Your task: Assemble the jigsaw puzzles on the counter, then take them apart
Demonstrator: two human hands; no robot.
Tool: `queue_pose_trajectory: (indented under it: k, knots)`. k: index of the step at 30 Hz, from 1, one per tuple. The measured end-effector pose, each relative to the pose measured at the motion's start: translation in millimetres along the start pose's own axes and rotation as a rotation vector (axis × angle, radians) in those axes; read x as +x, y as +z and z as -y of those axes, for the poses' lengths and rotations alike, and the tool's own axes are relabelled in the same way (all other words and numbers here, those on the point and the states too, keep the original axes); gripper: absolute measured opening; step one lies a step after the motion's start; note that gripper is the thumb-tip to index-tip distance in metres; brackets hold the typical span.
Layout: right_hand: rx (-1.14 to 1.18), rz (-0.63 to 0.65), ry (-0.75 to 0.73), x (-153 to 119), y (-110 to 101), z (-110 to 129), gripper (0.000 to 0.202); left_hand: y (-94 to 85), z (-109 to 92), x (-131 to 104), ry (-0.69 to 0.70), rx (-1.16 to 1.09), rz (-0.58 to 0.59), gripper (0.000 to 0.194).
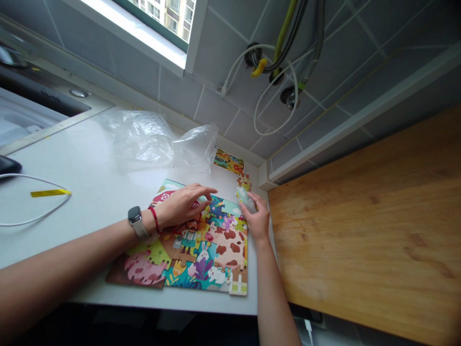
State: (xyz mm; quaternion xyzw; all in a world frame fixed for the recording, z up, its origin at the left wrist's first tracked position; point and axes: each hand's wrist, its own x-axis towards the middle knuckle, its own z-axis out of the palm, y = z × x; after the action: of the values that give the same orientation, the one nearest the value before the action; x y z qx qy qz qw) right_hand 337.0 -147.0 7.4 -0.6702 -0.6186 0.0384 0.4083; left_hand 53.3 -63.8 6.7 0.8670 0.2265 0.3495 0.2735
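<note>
A colourful farm jigsaw puzzle (190, 240) lies on the white counter, its joined pieces showing a cow, rabbits and a farmer. Over its upper left part hovers or rests my left hand (185, 204), palm down, fingers loosely bent and apart, holding nothing. Between the thumb and fingers of my right hand (257, 216) is a pale green puzzle piece (242, 194), tilted up above the puzzle's upper right corner. A few loose puzzle pieces (244, 181) lie just beyond that hand. The red barn area is partly hidden under my left hand.
Crumpled clear plastic bags (151, 139) lie at the back of the counter, beside a picture card (229, 160). A sink (39, 101) is at the left, near a white cable (54, 211) with a yellow tag. A wooden board (367, 230) stands to the right; cables (284, 43) hang on the tiled wall.
</note>
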Motion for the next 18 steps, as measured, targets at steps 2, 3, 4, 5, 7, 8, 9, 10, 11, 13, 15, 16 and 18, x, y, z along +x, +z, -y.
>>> queue_pose_trajectory:
  k: [2,3,4,5,7,8,9,10,11,13,15,16,18]
  knots:
    - [0.046,0.132,-0.081,-4.8,6.2,19.2,0.036,1.1,2.0,0.2,-0.006,0.011,-0.008,0.035]
    - [0.071,0.19,-0.107,-7.3,9.1,26.9,0.038,1.5,3.3,0.5,-0.011,0.02,-0.009,0.035]
    - [0.096,0.241,-0.123,-9.6,11.6,32.8,0.039,1.8,4.8,0.9,-0.017,0.03,-0.01,0.034]
    - [0.115,0.285,-0.131,-11.4,13.6,36.9,0.04,2.0,6.3,1.3,-0.018,0.042,-0.005,0.034]
    - [0.131,0.347,-0.132,-13.4,16.0,40.2,0.041,2.0,9.0,1.7,-0.022,0.064,0.012,0.041]
    - [0.13,0.365,-0.129,-13.6,16.5,40.1,0.04,1.9,10.1,1.8,-0.026,0.075,0.02,0.046]
    - [0.127,0.376,-0.127,-13.6,16.7,39.3,0.039,1.9,10.9,1.8,-0.034,0.087,0.026,0.051]
    - [0.126,0.381,-0.128,-13.3,16.7,38.3,0.039,1.9,11.5,1.7,-0.045,0.097,0.028,0.055]
    - [0.127,0.382,-0.132,-13.0,16.7,37.3,0.038,1.9,11.8,1.6,-0.056,0.105,0.029,0.058]
    - [0.135,0.383,-0.141,-12.6,17.1,36.2,0.038,2.2,11.7,1.3,-0.069,0.115,0.037,0.06]
    - [0.135,0.392,-0.137,-12.5,18.3,36.1,0.039,2.4,10.6,1.2,-0.068,0.113,0.057,0.06]
    - [0.129,0.393,-0.13,-12.5,19.0,36.2,0.038,2.4,9.9,1.1,-0.064,0.109,0.065,0.058]
    - [0.108,0.389,-0.114,-12.8,20.5,36.2,0.038,2.0,8.1,1.1,-0.053,0.102,0.076,0.053]
